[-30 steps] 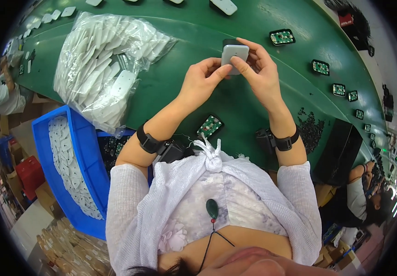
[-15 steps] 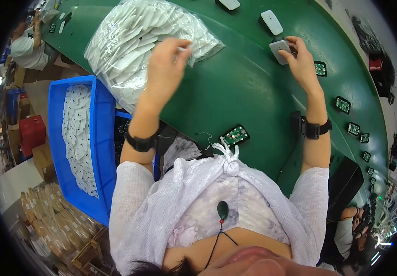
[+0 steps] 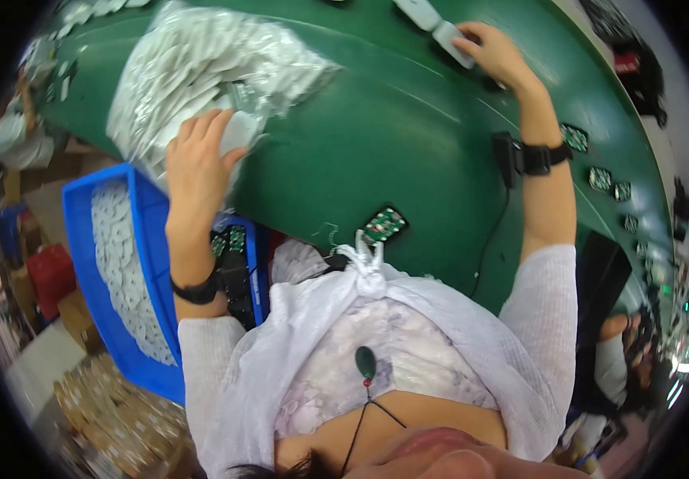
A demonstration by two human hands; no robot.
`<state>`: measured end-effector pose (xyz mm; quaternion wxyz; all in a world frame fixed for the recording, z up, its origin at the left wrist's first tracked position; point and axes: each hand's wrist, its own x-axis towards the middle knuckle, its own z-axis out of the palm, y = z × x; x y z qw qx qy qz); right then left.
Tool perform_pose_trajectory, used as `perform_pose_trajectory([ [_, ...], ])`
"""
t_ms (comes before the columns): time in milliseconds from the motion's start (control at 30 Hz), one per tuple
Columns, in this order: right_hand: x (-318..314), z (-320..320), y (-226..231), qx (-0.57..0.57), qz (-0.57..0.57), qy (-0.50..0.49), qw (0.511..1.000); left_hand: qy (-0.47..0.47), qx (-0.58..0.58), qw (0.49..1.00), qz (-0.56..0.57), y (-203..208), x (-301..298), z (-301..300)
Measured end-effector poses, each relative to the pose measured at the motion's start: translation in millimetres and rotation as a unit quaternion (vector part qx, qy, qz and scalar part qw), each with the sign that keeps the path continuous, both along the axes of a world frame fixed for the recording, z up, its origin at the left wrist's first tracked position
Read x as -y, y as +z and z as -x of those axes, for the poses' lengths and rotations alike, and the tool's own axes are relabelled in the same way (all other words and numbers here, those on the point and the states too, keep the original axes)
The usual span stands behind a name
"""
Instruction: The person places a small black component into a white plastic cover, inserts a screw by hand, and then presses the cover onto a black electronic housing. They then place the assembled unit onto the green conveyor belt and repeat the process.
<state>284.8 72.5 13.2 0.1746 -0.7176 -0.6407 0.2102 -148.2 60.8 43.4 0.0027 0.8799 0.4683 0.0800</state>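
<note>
My left hand (image 3: 198,160) is at the near edge of a clear plastic bag (image 3: 193,60) full of white plastic covers. Its fingers and thumb close on one white cover (image 3: 238,133). At the far side of the green table, my right hand (image 3: 498,57) grips the edge of a small device with a white top (image 3: 451,45). Another white-topped device (image 3: 418,12) lies end to end with it. In front of my body sits a green circuit board in a black housing (image 3: 384,226).
Several similar boards (image 3: 600,178) line the table's right side. A blue bin (image 3: 170,275) of white pieces stands at the left, beside a smaller blue bin (image 3: 258,267) holding boards and black parts. A black cable (image 3: 490,239) crosses the table near my right forearm.
My left hand has moved left and nearer, from over the bag's right part to a cover at its near edge. My right hand has carried the white-topped device farther away, beside the other one.
</note>
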Motion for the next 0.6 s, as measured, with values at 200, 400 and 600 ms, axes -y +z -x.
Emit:
perform_pose_trajectory([
  [200,23,-1,26,0.082,-0.194,-0.040,0.977,-0.033,-0.056,0.998,0.015,-15,15,10],
  [400,130,-9,89,0.063,-0.228,-0.128,0.963,-0.045,0.042,0.998,-0.020,-42,0,10],
  [600,228,-33,63,0.084,-0.132,-0.249,0.956,0.086,0.268,0.959,0.009,-52,-12,-6],
])
